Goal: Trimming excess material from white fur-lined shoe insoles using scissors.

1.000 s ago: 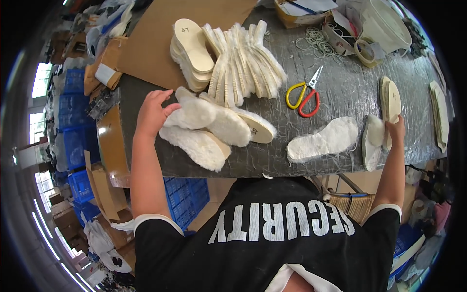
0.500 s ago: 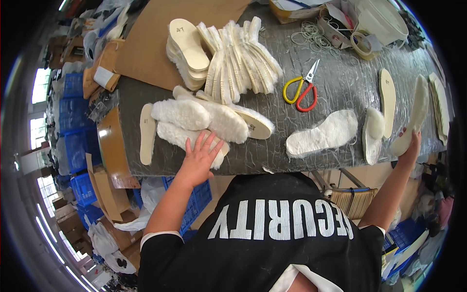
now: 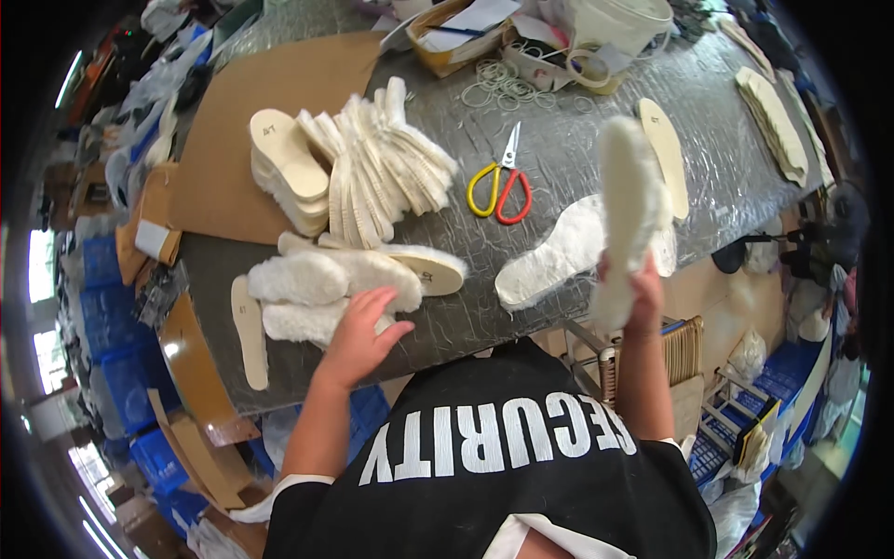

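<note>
Now | left hand (image 3: pixel 358 335) flat on fleece insoles (image 3: pixel 321 293) | right hand (image 3: pixel 641 298) raising fleece insole (image 3: pixel 626 200)

Grey worktable (image 3: pixel 559 149), fleecy insoles (image 3: pixel 326 279), insole stack (image 3: pixel 284 172), scissors (image 3: pixel 503 182), cardboard sheet (image 3: pixel 279 102), rubber bands (image 3: pixel 498 84)

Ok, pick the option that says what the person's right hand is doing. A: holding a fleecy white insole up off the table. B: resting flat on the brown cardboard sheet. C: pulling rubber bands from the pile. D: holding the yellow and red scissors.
A: the right hand grips a fleecy white insole raised upright above the table, while the scissors lie untouched.
</note>
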`<state>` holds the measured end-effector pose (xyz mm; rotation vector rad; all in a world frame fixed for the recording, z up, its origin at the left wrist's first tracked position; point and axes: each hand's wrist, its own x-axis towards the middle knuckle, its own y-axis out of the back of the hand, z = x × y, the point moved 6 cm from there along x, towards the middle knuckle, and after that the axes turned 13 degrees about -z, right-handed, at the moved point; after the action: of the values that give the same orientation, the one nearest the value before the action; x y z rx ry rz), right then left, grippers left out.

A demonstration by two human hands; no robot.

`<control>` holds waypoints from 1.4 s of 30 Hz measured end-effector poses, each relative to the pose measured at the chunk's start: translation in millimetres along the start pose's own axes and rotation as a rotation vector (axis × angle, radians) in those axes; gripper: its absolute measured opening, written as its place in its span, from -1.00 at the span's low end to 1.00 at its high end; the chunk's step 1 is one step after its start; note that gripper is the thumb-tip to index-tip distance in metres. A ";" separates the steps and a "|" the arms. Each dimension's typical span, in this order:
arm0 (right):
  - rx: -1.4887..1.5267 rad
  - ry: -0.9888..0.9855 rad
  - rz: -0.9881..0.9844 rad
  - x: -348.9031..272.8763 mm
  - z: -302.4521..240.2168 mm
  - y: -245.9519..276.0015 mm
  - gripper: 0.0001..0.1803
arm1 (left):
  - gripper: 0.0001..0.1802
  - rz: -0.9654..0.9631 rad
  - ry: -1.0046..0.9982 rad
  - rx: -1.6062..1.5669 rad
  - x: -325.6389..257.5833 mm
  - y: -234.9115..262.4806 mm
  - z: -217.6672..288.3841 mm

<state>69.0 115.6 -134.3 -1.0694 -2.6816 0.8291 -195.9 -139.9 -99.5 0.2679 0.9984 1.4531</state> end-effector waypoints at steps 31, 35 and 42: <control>-1.160 0.624 0.002 -83.2 11.7 -184.4 -0.63 | -0.43 0.024 -0.849 -0.538 3.4 23.4 87.9; -0.974 0.444 0.172 -84.1 18.5 -176.9 -0.77 | -0.23 0.026 -0.725 -0.559 7.9 25.2 70.0; 0.370 0.244 0.506 -48.5 60.7 -113.4 -0.80 | -0.34 -0.703 -0.293 -1.030 12.6 -28.9 45.1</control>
<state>18.1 -11.3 -120.5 -1.6407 -1.9752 1.1270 -146.8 -115.2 -98.0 -0.5611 -0.0059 1.0524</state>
